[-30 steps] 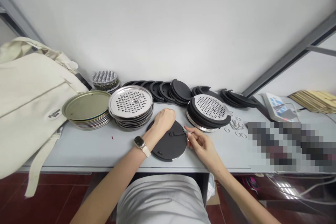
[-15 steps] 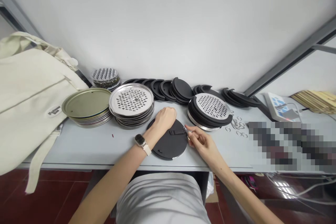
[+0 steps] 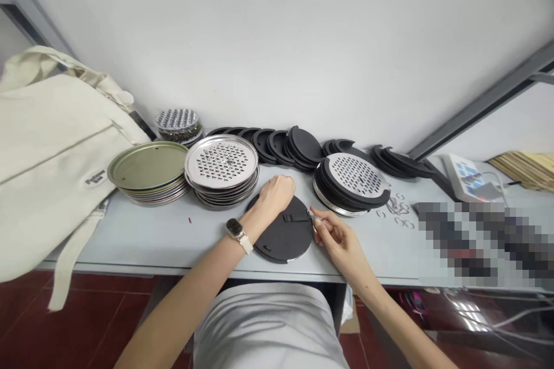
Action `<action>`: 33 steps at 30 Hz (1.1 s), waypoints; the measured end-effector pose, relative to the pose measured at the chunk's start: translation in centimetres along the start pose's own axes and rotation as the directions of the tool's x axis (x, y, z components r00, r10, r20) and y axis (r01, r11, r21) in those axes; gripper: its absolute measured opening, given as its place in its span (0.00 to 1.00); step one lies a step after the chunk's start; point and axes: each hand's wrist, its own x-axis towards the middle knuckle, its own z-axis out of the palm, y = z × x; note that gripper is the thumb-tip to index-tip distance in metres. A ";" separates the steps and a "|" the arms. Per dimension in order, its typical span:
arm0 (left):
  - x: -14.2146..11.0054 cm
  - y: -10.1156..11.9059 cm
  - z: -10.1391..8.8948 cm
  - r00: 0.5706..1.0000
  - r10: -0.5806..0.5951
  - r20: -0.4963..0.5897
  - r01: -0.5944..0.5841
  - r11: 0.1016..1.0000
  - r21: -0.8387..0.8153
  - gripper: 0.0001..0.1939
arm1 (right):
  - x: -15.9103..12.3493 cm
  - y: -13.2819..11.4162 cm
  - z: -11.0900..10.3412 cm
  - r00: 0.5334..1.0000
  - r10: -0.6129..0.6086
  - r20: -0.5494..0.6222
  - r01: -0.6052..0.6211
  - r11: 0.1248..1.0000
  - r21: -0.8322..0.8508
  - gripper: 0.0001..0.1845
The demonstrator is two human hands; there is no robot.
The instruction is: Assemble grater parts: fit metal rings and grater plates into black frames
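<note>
L to R: canvas bag (image 3: 52, 150), stack of olive-gold tin lids (image 3: 147, 176), stack of perforated steel grater plates (image 3: 220, 164). L hand (image 3: 277, 196), smartwatch (image 3: 234, 228) on wrist, lies palm-down on black foam disc (image 3: 288, 239) at its 11 o'clock; fingers mostly hidden, can't tell how far curled. Disc sits flat on grey table (image 3: 130, 242), round, so no long axis; black tab (image 3: 291, 218) on it points to 3 o'clock. R hand (image 3: 340, 242), the nearer one, at disc's 3 o'clock, thumb & forefinger pinched closed on small metal clip (image 3: 311, 216) at rim, just beside tab. Further R, grater plate on black rings (image 3: 352, 176), loose wire rings (image 3: 398, 206). Vs earlier frame: same hold & disc position relative to hands, only view shifted.
</note>
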 end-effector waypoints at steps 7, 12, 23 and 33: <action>-0.1 -0.1 0.0 1.000 0.000 -0.003 0.000 1.000 0.031 0.14 | -0.3 0.4 0.0 1.000 -0.008 -0.025 0.008 1.000 0.002 0.21; 0.0 -0.2 0.0 1.000 0.009 0.009 -0.009 0.998 0.068 0.10 | 0.0 0.4 0.0 1.000 -0.017 -0.018 0.017 1.000 0.001 0.21; 0.5 -0.8 -0.2 0.998 -0.052 -0.026 0.055 0.993 0.101 0.10 | -1.7 -0.1 -2.4 0.996 -0.029 -0.083 0.022 0.996 -0.086 0.19; 0.4 -0.4 0.4 0.992 -0.023 -0.124 0.034 0.995 0.090 0.12 | -1.1 0.8 -1.9 0.996 -0.072 -0.056 0.047 0.930 -0.365 0.09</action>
